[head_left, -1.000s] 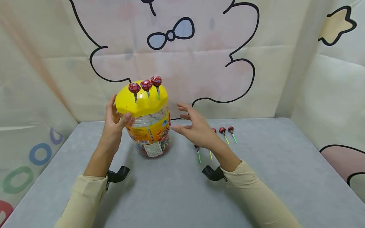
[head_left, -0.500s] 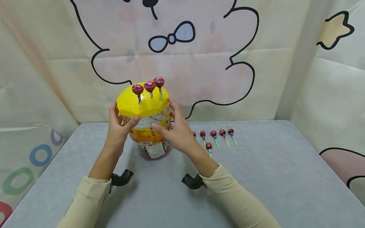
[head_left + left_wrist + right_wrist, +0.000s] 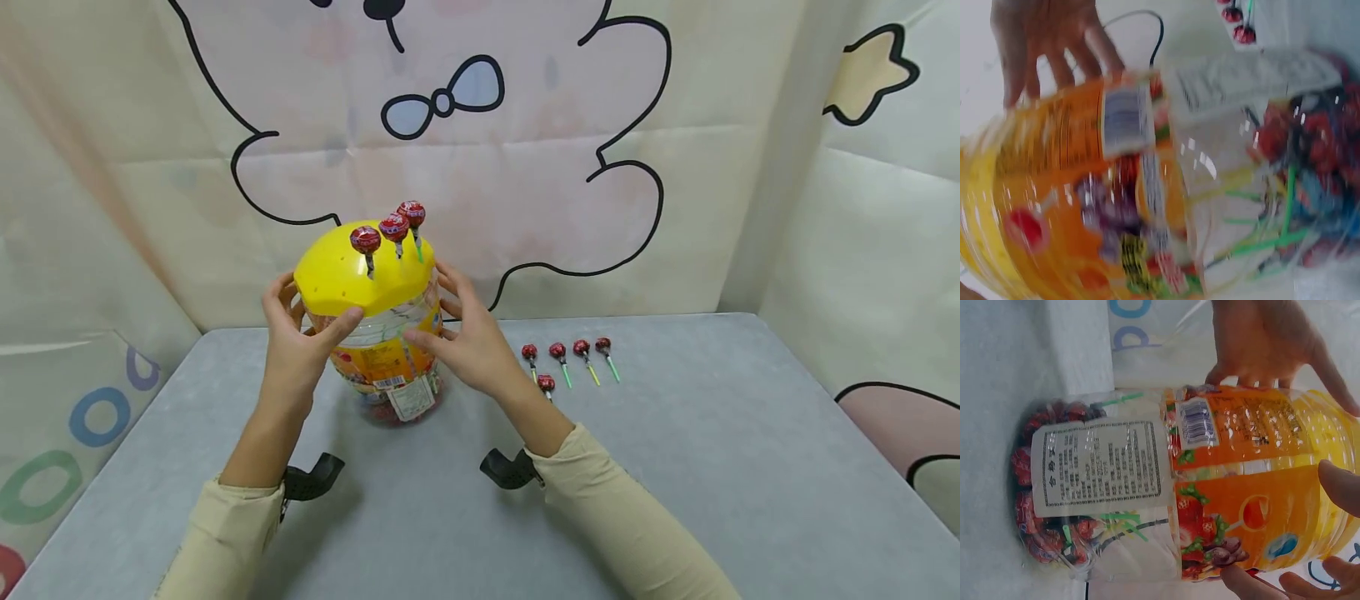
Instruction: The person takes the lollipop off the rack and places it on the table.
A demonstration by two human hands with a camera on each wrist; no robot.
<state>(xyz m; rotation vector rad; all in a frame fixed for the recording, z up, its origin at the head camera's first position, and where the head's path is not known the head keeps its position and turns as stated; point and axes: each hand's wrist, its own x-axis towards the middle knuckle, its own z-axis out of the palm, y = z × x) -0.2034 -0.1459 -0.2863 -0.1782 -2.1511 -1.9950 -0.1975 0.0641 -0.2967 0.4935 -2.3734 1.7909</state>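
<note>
Both hands are clasping an upright lollipop jar (image 3: 386, 354) on the grey table (image 3: 675, 467): left hand (image 3: 296, 350) and right hand (image 3: 468, 350) gripping opposite sides just below its yellow lid (image 3: 352, 279).

You have open table (image 3: 675, 467) from 3 to 9 o'clock of the jar (image 3: 386, 358). At 3 o'clock loose lollipops (image 3: 566, 358) lie in a row near your right hand (image 3: 468, 350). The curtain (image 3: 525, 167) closes off 12 o'clock, just behind the jar.
</note>
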